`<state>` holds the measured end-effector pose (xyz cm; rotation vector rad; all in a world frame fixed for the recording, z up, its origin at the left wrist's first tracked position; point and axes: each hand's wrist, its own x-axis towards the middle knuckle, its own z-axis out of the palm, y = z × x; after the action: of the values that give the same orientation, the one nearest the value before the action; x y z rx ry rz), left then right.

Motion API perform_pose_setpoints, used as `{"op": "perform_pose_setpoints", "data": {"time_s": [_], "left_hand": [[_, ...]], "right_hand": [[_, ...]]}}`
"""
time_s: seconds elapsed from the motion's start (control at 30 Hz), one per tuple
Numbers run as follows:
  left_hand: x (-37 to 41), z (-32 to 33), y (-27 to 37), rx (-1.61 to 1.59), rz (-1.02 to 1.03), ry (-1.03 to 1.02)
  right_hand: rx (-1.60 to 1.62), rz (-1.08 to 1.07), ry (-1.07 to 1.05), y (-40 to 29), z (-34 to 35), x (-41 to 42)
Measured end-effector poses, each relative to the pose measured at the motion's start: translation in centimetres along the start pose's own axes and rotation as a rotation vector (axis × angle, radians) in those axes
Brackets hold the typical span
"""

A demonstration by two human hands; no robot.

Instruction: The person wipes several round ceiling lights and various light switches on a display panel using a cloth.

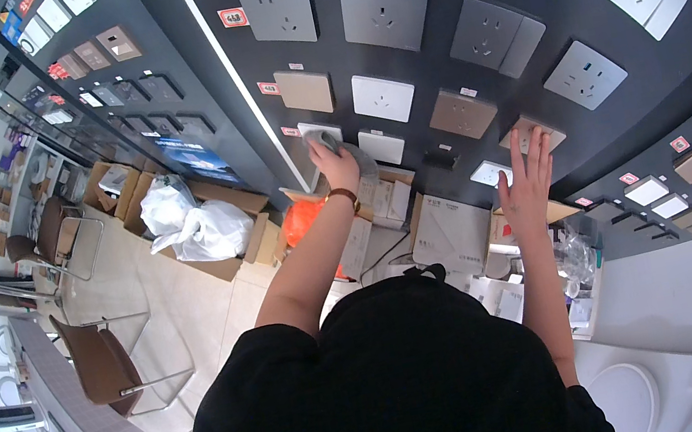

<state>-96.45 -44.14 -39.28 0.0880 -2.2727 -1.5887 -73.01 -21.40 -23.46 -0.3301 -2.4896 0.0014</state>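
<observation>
My left hand (339, 168), with a brown band at the wrist, grips a grey cloth (363, 163). The cloth reaches a white wall plate (311, 127) low on the dark display panel (331, 52), partly covering it. Fingers extended and slightly apart, my right hand (527, 201) lies flat over a pinkish-beige socket plate (547, 135). Just below and left of those fingers is a white socket (488, 173). Between the hands are a white plate (382, 147), a dark recess (441, 159) and a brown socket (463, 113).
Open cartons stand along the panel's foot, one holding white plastic bags (203, 231). An orange bag (304, 222) and a grey box (451, 232) lie below my hands. Brown chairs (98, 364) stand at left. A side panel (657, 209) carries more plates at right, above white toilet-like fixtures (625, 403).
</observation>
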Motion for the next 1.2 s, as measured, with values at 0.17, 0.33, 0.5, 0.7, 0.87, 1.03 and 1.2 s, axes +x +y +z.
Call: {"op": "perform_pose_setpoints", "data": {"time_s": [0.17,0.33,0.5,0.7,0.87,1.03,1.2], "left_hand": [[-1.7,0.5,-1.7,-0.091,-0.182,-0.329],[-3.2,0.3,-0.5,-0.154,-0.156,-0.503],[-5.3,1.3,4.4,-0.222,-0.285,-0.379],[-9.7,1.8,9.7,-0.225,-0.254,-0.552],[-12.2,2.0,8.6,-0.214,0.136,-0.642],[-14.4,-1.3,11.0,-0.279,0.294,-0.973],[-15.9,-3.7,11.7,-0.378,0.219,-1.262]], "right_hand": [[-0.012,0.009,-0.008,0.3,0.0,-0.2],[0.004,0.021,-0.021,0.1,0.3,0.0],[-0.004,0.022,-0.004,0.2,0.6,-0.2],[0.005,0.034,-0.019,0.2,0.2,-0.2],[0.177,-0.007,0.028,-0.5,-0.4,-0.7],[1.039,0.398,-0.288,-3.1,2.8,-6.0],[1.440,0.722,-0.369,-5.2,3.0,-8.0]]}}
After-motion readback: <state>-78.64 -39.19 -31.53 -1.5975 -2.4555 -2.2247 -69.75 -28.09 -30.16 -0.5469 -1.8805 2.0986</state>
